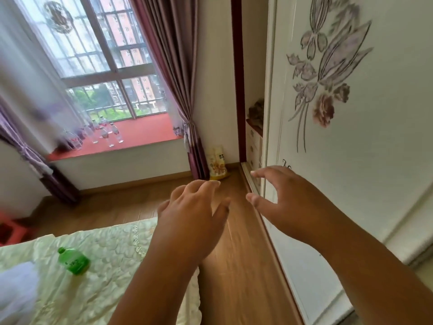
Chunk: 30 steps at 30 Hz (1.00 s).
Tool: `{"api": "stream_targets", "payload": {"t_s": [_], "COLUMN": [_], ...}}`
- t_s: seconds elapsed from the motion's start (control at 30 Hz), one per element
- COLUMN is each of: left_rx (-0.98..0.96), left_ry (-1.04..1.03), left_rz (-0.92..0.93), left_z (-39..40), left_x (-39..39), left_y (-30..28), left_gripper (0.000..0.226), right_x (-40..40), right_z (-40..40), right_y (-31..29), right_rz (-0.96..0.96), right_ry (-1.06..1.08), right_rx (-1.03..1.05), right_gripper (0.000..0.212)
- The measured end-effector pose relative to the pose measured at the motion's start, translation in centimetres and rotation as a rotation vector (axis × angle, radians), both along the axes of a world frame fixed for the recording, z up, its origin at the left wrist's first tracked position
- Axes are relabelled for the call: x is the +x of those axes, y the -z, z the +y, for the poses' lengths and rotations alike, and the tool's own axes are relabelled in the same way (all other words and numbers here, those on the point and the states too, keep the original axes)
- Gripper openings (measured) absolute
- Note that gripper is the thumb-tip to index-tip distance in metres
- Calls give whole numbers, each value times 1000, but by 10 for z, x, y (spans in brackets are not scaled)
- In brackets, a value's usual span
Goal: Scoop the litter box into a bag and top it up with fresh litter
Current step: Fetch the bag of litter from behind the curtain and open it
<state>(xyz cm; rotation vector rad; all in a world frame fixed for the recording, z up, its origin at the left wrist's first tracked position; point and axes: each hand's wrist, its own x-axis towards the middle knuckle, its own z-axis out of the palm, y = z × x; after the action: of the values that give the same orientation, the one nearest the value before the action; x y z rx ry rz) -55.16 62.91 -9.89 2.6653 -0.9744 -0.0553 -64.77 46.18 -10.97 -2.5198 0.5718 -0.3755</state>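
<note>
No litter box, scoop or waste bag is in view; judged from this, scooping and topping-up are not begun. A yellow bag (217, 164), possibly litter, stands in the far floor (236, 254) corner. Bed (112, 266) carries a green bottle (73, 261). Left hand (194, 209) and right hand (283, 200) are relaxed, holding nothing.

Daylight is pouring in through the window (103, 59) up and to the left of your left hand (194, 212), keeping the room bright and shadows soft. The wide lens is bending the wardrobe door (351, 137) beside your right hand (283, 202). Motion blur is smearing the water bottles (105, 132) and sheer curtain (30, 78); your fingertips are looking soft.
</note>
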Motion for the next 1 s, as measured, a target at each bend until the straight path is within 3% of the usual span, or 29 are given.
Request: {"api": "stream_targets", "payload": {"t_s": [0.47, 1.0], "left_rx": [-41, -136], "left_ry": [-134, 18], "left_rz": [-12, 12], "left_z": [-98, -151], "left_x": [85, 256], "left_y": [-15, -23], "left_gripper": [54, 51], "right_x": [113, 253], "right_z": [-104, -144], "right_y": [-26, -42], "right_rz": [-14, -3], "right_ry": [-146, -2], "right_rx": [-33, -98], "right_gripper": [55, 55]}}
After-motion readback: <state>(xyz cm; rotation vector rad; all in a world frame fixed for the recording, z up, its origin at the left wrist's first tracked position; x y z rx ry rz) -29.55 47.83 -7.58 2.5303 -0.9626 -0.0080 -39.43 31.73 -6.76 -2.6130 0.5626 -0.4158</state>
